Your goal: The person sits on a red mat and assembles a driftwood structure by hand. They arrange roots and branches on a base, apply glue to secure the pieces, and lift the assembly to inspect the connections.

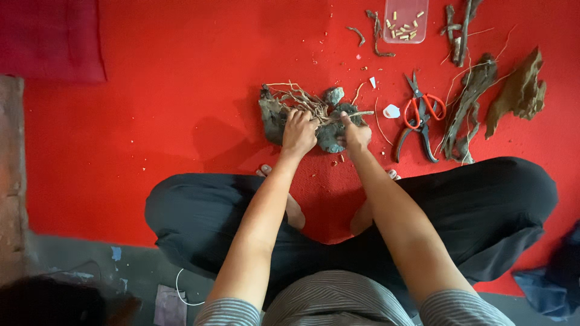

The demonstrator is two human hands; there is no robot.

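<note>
I sit cross-legged on a red carpet (169, 121). In front of my knees lies a cluster of grey-green rocks (273, 116) with pale dry twigs (302, 96) laid across them. My left hand (299, 131) is closed over the twigs at the middle of the rocks. My right hand (355, 134) presses on the right-hand rock (329, 139), thumb up against a twig that sticks out to the right.
Red-handled scissors (423, 107) and dark pliers (417, 136) lie right of the rocks. Driftwood pieces (471, 99) and a brown bark chunk (519, 93) lie farther right. A clear plastic tray (406, 21) with small bits sits at the top. Blue cloth (553, 278) lies bottom right.
</note>
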